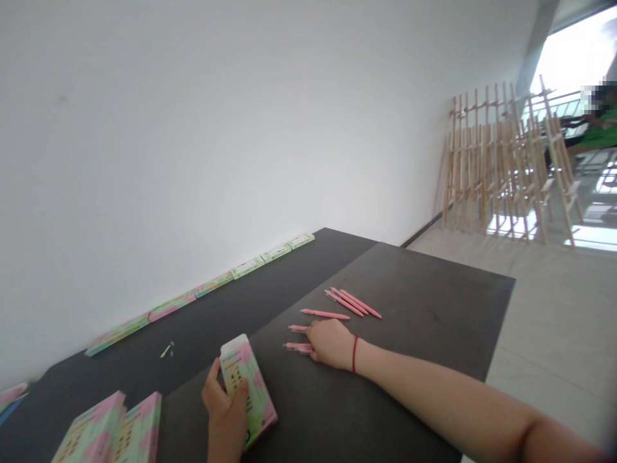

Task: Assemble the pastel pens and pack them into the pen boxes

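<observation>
My left hand [225, 406] is wrapped round a pink and green printed box [251, 392], thumb on its front; the white flap at the upper end stands open. At the middle of the dark table, my right hand [329, 343] has its fingers closed on pink pens, one pen [297, 328] showing at the fingertips and another [299, 348] just below. One more pink pen [325, 314] lies just beyond the hand. Several pink pens [354, 303] lie side by side farther back.
Printed boxes [118, 429] are stacked at the near left. A row of flat boxes [214, 281] runs along the wall. Small green scraps [166, 351] lie on the dark table [434, 302]. Wooden easels [501, 154] and a person [600, 125] are at the far right.
</observation>
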`<action>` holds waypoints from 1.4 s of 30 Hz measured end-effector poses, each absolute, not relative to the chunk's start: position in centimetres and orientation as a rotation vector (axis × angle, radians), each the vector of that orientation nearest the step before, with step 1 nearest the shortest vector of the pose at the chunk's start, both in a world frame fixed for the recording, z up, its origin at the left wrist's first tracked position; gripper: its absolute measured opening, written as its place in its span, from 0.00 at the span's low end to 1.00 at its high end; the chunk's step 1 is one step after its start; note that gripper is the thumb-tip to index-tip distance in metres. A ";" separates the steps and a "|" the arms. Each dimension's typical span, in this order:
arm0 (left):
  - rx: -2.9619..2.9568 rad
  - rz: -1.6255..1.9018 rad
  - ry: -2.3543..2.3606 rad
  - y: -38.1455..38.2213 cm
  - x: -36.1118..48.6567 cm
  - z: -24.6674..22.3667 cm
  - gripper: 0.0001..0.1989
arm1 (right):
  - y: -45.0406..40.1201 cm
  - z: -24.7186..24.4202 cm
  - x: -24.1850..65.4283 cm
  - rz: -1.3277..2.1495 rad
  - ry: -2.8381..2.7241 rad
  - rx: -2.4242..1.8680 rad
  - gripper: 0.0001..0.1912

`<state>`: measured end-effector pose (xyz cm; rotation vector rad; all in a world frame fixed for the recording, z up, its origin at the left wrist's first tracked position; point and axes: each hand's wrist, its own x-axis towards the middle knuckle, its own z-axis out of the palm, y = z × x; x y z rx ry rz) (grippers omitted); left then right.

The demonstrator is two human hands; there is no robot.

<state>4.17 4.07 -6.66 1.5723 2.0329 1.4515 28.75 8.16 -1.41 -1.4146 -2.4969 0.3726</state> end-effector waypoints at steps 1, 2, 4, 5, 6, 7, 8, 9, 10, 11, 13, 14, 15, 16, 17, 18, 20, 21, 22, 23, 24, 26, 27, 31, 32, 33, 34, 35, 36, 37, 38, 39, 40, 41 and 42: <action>1.602 1.423 2.065 4.0 4.2 -6.5 0.33 | 7.9 -1.4 28.6 0.339 -2.502 -1.456 0.17; 1.605 1.395 2.071 3.9 4.3 -6.4 0.34 | 7.7 -1.4 28.4 0.307 -2.509 -1.495 0.17; 1.535 1.363 2.021 3.6 4.6 -6.1 0.36 | 7.5 -1.4 28.1 0.266 -2.521 -1.544 0.17; 1.474 1.372 1.966 3.4 4.8 -5.9 0.37 | 7.4 -1.4 28.0 0.257 -2.523 -1.556 0.18; 1.407 1.397 1.892 3.2 5.1 -5.7 0.39 | 7.3 -1.4 27.9 0.254 -2.523 -1.566 0.19; 1.349 1.426 1.801 3.0 5.5 -5.6 0.40 | 7.3 -1.4 27.8 0.259 -2.521 -1.573 0.20; 1.303 1.450 1.705 2.7 5.9 -5.4 0.40 | 7.2 -1.5 27.8 0.271 -2.516 -1.578 0.20; 1.266 1.466 1.616 2.5 6.3 -5.3 0.41 | 7.2 -1.6 27.7 0.291 -2.510 -1.580 0.20; 1.238 1.474 1.543 2.4 6.6 -5.2 0.42 | 7.2 -1.7 27.7 0.318 -2.503 -1.580 0.19; 1.222 1.468 1.496 2.3 6.9 -5.2 0.42 | 7.3 -1.8 27.7 0.354 -2.495 -1.575 0.18; 1.237 1.425 1.493 2.3 7.2 -5.4 0.41 | 7.7 -1.9 28.0 0.446 -2.470 -1.556 0.16; 1.269 1.400 1.531 2.3 7.2 -5.5 0.40 | 8.1 -1.9 28.2 0.504 -2.453 -1.543 0.15; 1.320 1.379 1.590 2.5 7.1 -5.6 0.37 | 8.5 -1.8 28.5 0.568 -2.430 -1.528 0.13; 1.383 1.366 1.661 2.7 6.8 -5.7 0.35 | 8.9 -1.6 28.8 0.642 -2.407 -1.507 0.12; 1.450 1.374 1.736 2.8 6.6 -5.7 0.33 | 9.4 -1.4 29.1 0.730 -2.384 -1.479 0.12; 1.521 1.396 1.802 2.9 6.4 -5.7 0.31 | 9.8 -1.1 29.3 0.831 -2.364 -1.442 0.12; 1.660 1.470 1.872 2.9 6.3 -5.3 0.29 | 10.3 -0.6 29.5 1.053 -2.333 -1.336 0.14; 1.714 1.500 1.861 2.7 6.4 -5.0 0.28 | 10.3 -0.4 29.4 1.145 -2.330 -1.278 0.16; 1.736 1.516 1.816 2.3 6.8 -4.6 0.28 | 10.1 -0.2 29.2 1.257 -2.315 -1.206 0.17; 1.730 1.511 1.740 1.9 7.3 -4.2 0.27 | 9.8 -0.1 28.9 1.418 -2.270 -1.111 0.18; 1.664 1.502 1.649 1.4 8.0 -3.8 0.27 | 9.3 -0.2 28.5 1.632 -2.188 -0.987 0.18; 1.459 1.474 1.449 0.4 9.4 -3.1 0.27 | 8.2 -0.4 27.7 2.118 -1.915 -0.683 0.15; 1.356 1.497 1.369 0.1 9.9 -2.7 0.27 | 7.7 -0.7 27.4 2.319 -1.761 -0.534 0.13; 1.122 1.548 1.187 -0.6 11.0 -1.3 0.25 | 6.2 -1.7 26.4 2.566 -1.540 -0.318 0.14; 1.098 1.523 1.171 -0.7 11.0 -1.0 0.24 | 6.1 -1.9 26.3 2.565 -1.529 -0.320 0.14; 1.076 1.494 1.162 -0.7 11.0 -0.7 0.22 | 6.0 -2.1 26.2 2.561 -1.519 -0.326 0.15; 1.049 1.464 1.154 -0.8 11.0 -0.6 0.22 | 6.0 -2.1 26.1 2.558 -1.508 -0.334 0.16; 1.022 1.437 1.146 -0.8 11.0 -0.5 0.22 | 6.0 -2.2 26.0 2.556 -1.492 -0.337 0.17; 0.998 1.413 1.135 -0.9 11.1 -0.6 0.23 | 6.0 -2.2 26.0 2.556 -1.469 -0.332 0.18; 0.981 1.394 1.122 -0.9 11.2 -0.7 0.23 | 6.0 -2.1 25.9 2.562 -1.441 -0.316 0.19; 0.970 1.380 1.109 -0.9 11.4 -0.9 0.23 | 6.0 -2.1 25.8 2.571 -1.409 -0.293 0.19; 0.966 1.365 1.095 -0.9 11.5 -1.2 0.21 | 6.0 -2.0 25.8 2.588 -1.379 -0.263 0.19; 0.967 1.353 1.081 -0.9 11.6 -1.4 0.20 | 6.0 -2.0 25.7 2.602 -1.355 -0.232 0.18; 0.974 1.342 1.073 -0.8 11.7 -1.6 0.18 | 6.0 -1.9 25.7 2.614 -1.345 -0.211 0.17; 0.991 1.327 1.075 -0.8 11.8 -1.8 0.17 | 6.0 -1.9 25.7 2.618 -1.345 -0.210 0.16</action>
